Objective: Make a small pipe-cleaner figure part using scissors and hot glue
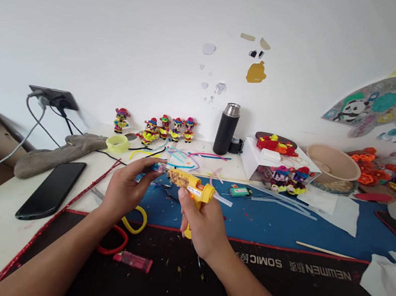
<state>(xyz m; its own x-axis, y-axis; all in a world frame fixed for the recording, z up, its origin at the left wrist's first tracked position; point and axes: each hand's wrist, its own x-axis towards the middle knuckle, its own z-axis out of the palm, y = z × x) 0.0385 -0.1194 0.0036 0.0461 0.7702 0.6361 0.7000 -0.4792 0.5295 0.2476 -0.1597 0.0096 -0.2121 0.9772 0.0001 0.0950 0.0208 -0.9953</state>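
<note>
My left hand (128, 182) pinches a small blue and pale piece (160, 167) between thumb and fingertips; much of the piece is hidden. My right hand (204, 220) is wrapped round the handle of a yellow glue gun (191, 187). The gun's stained nozzle end points left and sits right beside the small piece; whether they touch is too small to tell. A clear glue stick (222, 199) projects from the back of the gun. Below my left wrist lie scissors with a yellow and a red handle loop (135, 219).
A pink lighter (133, 260) lies on the black mat. At left are a phone (50, 190) and red tinsel stems (69, 204). Small figures (150, 132), a black flask (226, 130), a white box (252, 163) and a bowl (333, 161) stand along the wall.
</note>
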